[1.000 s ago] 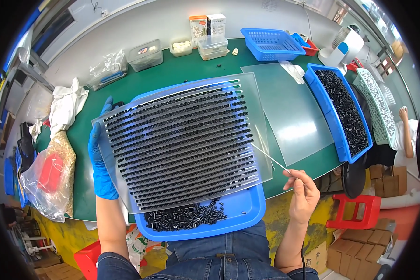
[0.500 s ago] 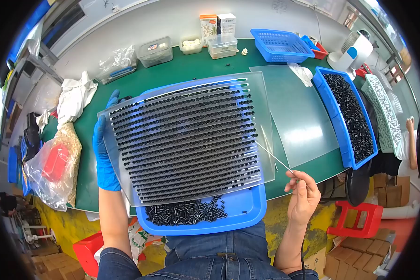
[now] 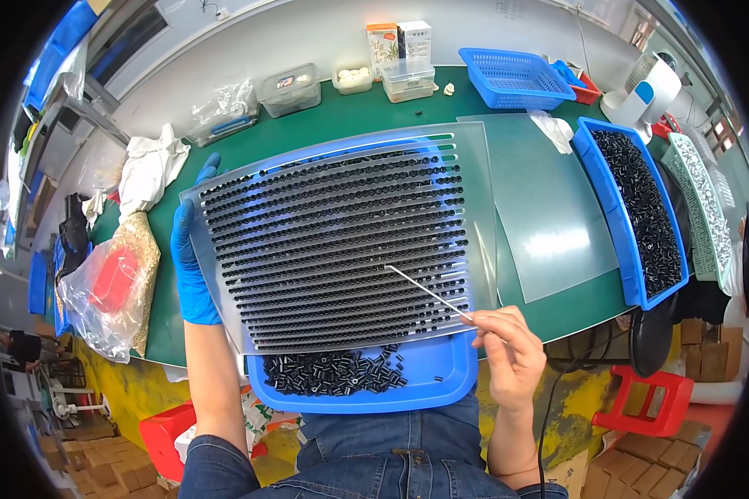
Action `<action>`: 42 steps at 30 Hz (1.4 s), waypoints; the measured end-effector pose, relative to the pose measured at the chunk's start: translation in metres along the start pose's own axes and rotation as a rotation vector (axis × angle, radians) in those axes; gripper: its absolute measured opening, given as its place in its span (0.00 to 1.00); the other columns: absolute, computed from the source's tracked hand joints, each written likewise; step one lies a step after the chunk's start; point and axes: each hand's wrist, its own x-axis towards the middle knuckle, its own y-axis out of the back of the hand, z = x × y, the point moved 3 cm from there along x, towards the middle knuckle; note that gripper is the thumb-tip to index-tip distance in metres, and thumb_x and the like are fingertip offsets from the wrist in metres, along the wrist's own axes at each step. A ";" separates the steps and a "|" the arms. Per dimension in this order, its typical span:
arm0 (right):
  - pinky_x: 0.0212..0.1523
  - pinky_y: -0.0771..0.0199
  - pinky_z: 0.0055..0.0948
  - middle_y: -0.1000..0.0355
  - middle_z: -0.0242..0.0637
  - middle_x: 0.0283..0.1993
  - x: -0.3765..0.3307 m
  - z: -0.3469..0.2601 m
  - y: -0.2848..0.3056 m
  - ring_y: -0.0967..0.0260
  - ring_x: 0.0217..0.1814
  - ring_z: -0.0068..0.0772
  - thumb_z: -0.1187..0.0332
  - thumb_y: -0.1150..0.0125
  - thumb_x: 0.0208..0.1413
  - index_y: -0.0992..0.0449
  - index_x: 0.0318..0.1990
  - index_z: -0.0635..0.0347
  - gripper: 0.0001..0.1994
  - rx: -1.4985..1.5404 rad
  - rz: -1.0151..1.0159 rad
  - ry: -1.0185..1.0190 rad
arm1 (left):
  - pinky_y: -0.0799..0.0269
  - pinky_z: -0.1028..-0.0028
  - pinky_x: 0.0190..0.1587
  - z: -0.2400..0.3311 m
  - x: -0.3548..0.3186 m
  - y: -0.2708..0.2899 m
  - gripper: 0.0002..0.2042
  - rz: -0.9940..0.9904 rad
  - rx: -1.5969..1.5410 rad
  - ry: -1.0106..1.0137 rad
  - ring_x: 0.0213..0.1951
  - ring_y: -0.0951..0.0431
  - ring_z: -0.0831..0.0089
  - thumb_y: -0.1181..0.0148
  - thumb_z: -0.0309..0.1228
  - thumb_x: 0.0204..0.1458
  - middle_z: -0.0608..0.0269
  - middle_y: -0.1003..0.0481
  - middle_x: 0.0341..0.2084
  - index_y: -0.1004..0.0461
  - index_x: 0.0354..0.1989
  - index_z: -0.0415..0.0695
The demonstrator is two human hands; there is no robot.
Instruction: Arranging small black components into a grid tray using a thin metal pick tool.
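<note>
Head view: a bare right hand [image 3: 512,353] keeps a narrow pinching grip on a thin pale rod [image 3: 431,293], its tip among the lower rows of a clear slotted panel [image 3: 478,166]; whether it touches a part cannot be told. A blue-gloved left hand [image 3: 193,266] grips the panel's left edge. Tilted above a blue tray [image 3: 455,366], the flat, glossy sheet carries long parallel rows of small black cylinders [image 3: 333,241], with gaps at the right ends of some slots.

Panel and parts block the view of much of the smooth, round-cornered tray, leaving a heap of loose black tubes [image 3: 329,374] exposed at its near side. On the green bench [image 3: 324,115], another clear sheet [image 3: 553,241] lies flat to the right, just beside a long blue bin [image 3: 612,229] full of black pieces. Beyond it sits a pale green basket [image 3: 697,233] of white pieces. Along the back stand a clear lidded box [image 3: 290,104] and a blue perforated basket [image 3: 516,96]; a crumpled white cloth [image 3: 151,170] and a shiny plastic bag [image 3: 100,295] crowd the left. Near the floor, a red plastic stool [image 3: 677,407] stands close to brown cardboard boxes [image 3: 641,466].
</note>
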 end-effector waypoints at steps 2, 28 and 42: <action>0.35 0.27 0.25 0.22 0.49 0.43 0.000 0.001 0.008 0.32 0.37 0.29 0.75 0.45 0.62 0.22 0.45 0.71 0.09 0.026 0.030 -0.016 | 0.39 0.60 0.67 0.000 0.000 0.001 0.43 0.039 0.011 -0.011 0.62 0.32 0.58 0.43 0.52 0.53 0.46 0.36 0.62 0.49 0.72 0.37; 0.35 0.27 0.24 0.23 0.51 0.44 -0.026 0.026 0.060 0.31 0.34 0.26 0.74 0.45 0.64 0.24 0.48 0.72 0.11 0.265 0.304 -0.184 | 0.42 0.60 0.69 -0.004 -0.003 0.001 0.41 0.025 -0.011 -0.018 0.64 0.35 0.58 0.45 0.52 0.56 0.44 0.38 0.64 0.49 0.71 0.36; 0.35 0.28 0.24 0.23 0.48 0.45 -0.040 0.001 0.045 0.31 0.38 0.25 0.73 0.47 0.65 0.25 0.51 0.72 0.12 0.169 0.293 -0.075 | 0.41 0.61 0.68 0.018 -0.009 -0.020 0.39 -0.035 -0.032 -0.178 0.64 0.35 0.58 0.47 0.49 0.58 0.46 0.37 0.64 0.48 0.71 0.36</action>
